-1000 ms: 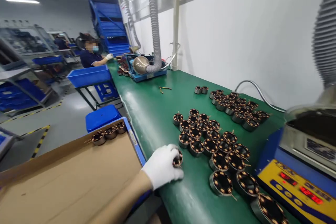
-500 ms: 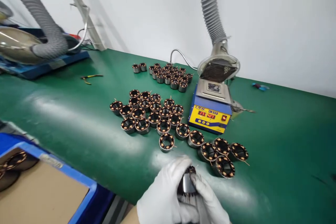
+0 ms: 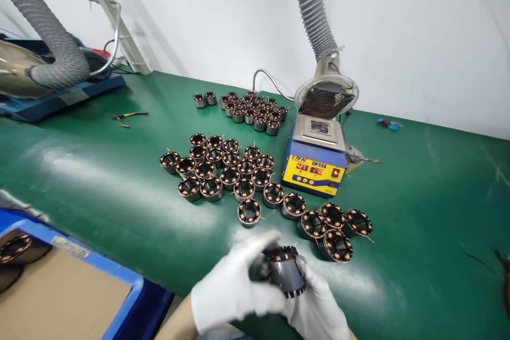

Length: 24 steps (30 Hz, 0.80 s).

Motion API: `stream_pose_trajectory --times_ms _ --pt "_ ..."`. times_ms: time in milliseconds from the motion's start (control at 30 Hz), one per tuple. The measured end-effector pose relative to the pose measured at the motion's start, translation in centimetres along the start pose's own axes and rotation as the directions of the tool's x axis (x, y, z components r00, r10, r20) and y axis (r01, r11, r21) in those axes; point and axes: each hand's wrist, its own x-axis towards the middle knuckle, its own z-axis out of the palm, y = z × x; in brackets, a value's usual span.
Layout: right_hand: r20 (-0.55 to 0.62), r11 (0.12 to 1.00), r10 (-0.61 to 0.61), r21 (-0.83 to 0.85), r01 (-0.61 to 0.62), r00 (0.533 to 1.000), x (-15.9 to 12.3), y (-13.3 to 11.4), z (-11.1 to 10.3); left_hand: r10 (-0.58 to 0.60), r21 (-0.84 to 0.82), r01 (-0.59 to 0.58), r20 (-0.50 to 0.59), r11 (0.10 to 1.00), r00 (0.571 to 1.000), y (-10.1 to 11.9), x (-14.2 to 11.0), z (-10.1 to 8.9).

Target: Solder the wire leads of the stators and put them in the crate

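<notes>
A motor stator (image 3: pixel 286 272), a dark metal ring with a toothed black rim, is tilted between my two white-gloved hands near the front of the bench. My right hand (image 3: pixel 321 300) grips it from the right and below. On its left side, my left hand (image 3: pixel 233 284) curls around it with thumb and fingers; part of the contact is hidden. Just beyond my hands a single stator (image 3: pixel 249 212) stands upright, copper windings showing. To the right of it sits a small cluster of stators (image 3: pixel 337 246), some with wire ends sticking out.
More stators (image 3: pixel 215 156) stand grouped mid-bench, and another group (image 3: pixel 255 109) behind. A blue and yellow solder pot (image 3: pixel 314 162) sits under a fume hose (image 3: pixel 314 8). Pliers (image 3: pixel 129 117) lie at left on the green bench (image 3: pixel 99 170). A blue bin (image 3: pixel 137 297) is front left.
The held stator has turned, showing more of its side wall. My left hand has shifted left and its fingers have opened out a little. The view has moved slightly.
</notes>
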Motion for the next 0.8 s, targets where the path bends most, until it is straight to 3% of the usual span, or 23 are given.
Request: stream_pose_trajectory --times_ms 67,167,333,400,467,533,600,633,733,800 --pt "-0.022 1.0 -0.002 0.021 0.003 1.0 0.0 0.2 0.0 0.087 0.108 -0.097 0.094 0.989 0.992 0.0 -0.1 0.7" --pt "-0.071 0.997 -0.075 -0.026 0.073 0.995 0.0 0.4 0.2 0.173 0.092 -0.17 -0.022 0.981 0.985 0.5 0.6 2.0" --pt "-0.016 0.989 -0.085 -0.119 0.083 0.996 -0.5 0.0 1.3 -0.013 -0.244 -0.064 -0.3 0.968 0.954 1.6 1.6 2.0" --pt "-0.005 0.995 -0.047 -0.089 0.046 0.999 -0.8 -0.4 1.7 -0.058 -0.319 -0.058 -0.343 0.946 0.938 1.7 1.2 1.4" --pt "-0.037 0.998 -0.019 -0.056 0.016 0.999 -1.0 -0.9 1.9 -0.023 -0.243 -0.043 -0.263 0.969 0.964 1.6 0.5 1.0" --pt "-0.077 0.999 -0.007 -0.048 0.003 0.997 -1.1 -1.2 1.8 0.049 -0.075 -0.056 -0.086 0.996 0.995 1.5 -0.2 1.1" --pt "-0.089 0.999 -0.007 -0.047 0.003 0.996 -1.2 -1.3 1.7 0.141 0.029 -0.142 0.013 0.989 0.99 1.7 -0.5 1.5" --pt "-0.087 0.999 0.0 -0.045 -0.004 0.996 -1.2 -1.3 1.7 0.15 0.035 -0.15 0.01 0.988 0.989 1.9 -0.4 1.8" --pt "-0.068 0.998 0.031 -0.049 -0.034 0.997 -1.6 -1.0 2.1 0.007 -0.162 -0.011 -0.025 0.987 1.0 3.3 0.1 2.6" --pt "-0.033 0.997 0.063 -0.039 -0.064 0.997 -1.7 -0.8 2.7 -0.086 -0.335 0.067 -0.042 0.94 0.995 4.3 0.5 2.9"
